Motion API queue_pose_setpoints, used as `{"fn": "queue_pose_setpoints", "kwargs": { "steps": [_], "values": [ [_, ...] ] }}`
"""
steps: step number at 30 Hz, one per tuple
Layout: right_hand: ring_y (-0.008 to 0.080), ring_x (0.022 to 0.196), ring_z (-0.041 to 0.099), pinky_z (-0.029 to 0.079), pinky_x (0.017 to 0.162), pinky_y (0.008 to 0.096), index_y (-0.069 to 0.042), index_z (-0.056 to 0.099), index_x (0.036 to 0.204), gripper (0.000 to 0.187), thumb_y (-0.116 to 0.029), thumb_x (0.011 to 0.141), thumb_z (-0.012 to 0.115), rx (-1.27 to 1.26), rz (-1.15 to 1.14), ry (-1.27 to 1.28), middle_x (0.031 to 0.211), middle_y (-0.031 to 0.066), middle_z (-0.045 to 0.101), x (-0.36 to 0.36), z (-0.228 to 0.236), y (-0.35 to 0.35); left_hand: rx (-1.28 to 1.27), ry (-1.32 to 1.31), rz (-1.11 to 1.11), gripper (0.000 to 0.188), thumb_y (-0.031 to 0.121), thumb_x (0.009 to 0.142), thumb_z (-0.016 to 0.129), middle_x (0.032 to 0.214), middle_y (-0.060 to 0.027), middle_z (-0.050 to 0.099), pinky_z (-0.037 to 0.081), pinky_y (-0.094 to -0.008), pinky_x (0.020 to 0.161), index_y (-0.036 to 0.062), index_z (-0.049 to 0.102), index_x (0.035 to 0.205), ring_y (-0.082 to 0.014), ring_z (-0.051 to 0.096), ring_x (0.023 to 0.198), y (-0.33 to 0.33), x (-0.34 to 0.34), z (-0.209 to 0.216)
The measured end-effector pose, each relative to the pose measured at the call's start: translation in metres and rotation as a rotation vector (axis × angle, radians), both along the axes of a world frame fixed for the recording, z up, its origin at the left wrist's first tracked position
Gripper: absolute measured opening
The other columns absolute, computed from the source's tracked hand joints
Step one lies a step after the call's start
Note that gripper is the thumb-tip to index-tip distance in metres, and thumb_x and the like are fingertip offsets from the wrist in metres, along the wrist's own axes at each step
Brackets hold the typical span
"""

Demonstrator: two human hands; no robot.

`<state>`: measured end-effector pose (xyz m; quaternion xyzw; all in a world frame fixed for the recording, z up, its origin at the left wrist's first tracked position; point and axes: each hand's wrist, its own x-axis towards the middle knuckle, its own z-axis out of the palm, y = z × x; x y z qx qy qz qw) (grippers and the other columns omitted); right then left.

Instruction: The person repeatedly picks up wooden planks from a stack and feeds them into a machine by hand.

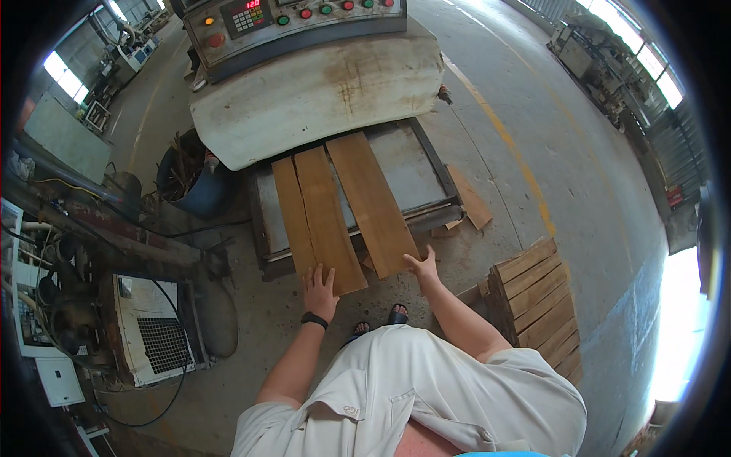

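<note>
Three brown wooden boards lie lengthwise on the metal bed [411, 164] of a machine, their far ends under its pale cover. A narrow board [291, 206] and a wider board [326, 217] are side by side at left, a thin dark gap between them. The right board [373, 206] lies apart from them by a wider gap. My left hand [320, 293], a black band at its wrist, rests with spread fingers on the near end of the left boards. My right hand [423, 270] is at the near right corner of the right board, thumb touching it, fingers apart.
The machine's control panel [304, 30] has lit digits and coloured buttons. A blue bin [199, 186] of wood scraps stands left of the bed. Offcuts [470, 199] lie on the floor at right, and a stack of boards [542, 305] stands nearer me. Cables and equipment [152, 327] crowd the left.
</note>
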<state>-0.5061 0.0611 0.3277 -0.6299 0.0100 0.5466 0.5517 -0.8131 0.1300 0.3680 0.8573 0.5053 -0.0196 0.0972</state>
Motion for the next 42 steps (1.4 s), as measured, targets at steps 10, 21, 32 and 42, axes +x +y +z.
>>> {"fn": "queue_pose_setpoints", "kwargs": {
  "steps": [10,21,32,42],
  "values": [
    [0.0314,0.148,0.028,0.031,0.116,0.0431,-0.01,0.049,0.143,0.077,-0.024,0.075,0.082,0.308,1.245,-1.582,0.158,0.0143,0.032,0.044,0.05,0.037,-0.092,-0.007,0.031,0.083,0.023,0.073,0.085,0.155,-0.0136,0.032,0.032,-0.0488,0.118,0.0173,0.047,0.146,-0.0386,0.029,0.144,0.037,0.028,0.014],
    [0.0313,0.147,0.03,0.036,0.113,0.043,-0.008,0.052,0.139,0.073,-0.026,0.075,0.081,0.234,1.246,-1.609,0.156,0.0145,0.034,0.046,0.042,0.168,-0.136,0.011,0.048,0.083,0.024,0.077,0.082,0.158,-0.0122,0.026,0.036,-0.0458,0.118,0.0191,0.043,0.15,-0.0391,0.029,0.144,0.156,0.045,0.02],
    [0.0326,0.145,0.033,0.036,0.114,0.0447,-0.009,0.054,0.136,0.074,-0.022,0.07,0.086,0.203,1.178,-1.54,0.153,0.0137,0.038,0.052,0.053,0.265,-0.228,-0.03,0.045,0.083,0.024,0.073,0.085,0.155,-0.0108,0.031,0.039,-0.0451,0.116,0.0202,0.047,0.147,-0.0397,0.034,0.14,0.25,0.057,0.027],
    [0.0316,0.145,0.032,0.036,0.114,0.0457,-0.01,0.054,0.136,0.074,-0.024,0.071,0.086,0.128,1.196,-1.557,0.153,0.0129,0.038,0.05,0.057,0.309,-0.161,-0.073,0.021,0.082,0.024,0.073,0.085,0.153,-0.0111,0.034,0.038,-0.0438,0.116,0.0199,0.048,0.146,-0.0369,0.034,0.141,0.298,0.06,0.025]
  ]
}}
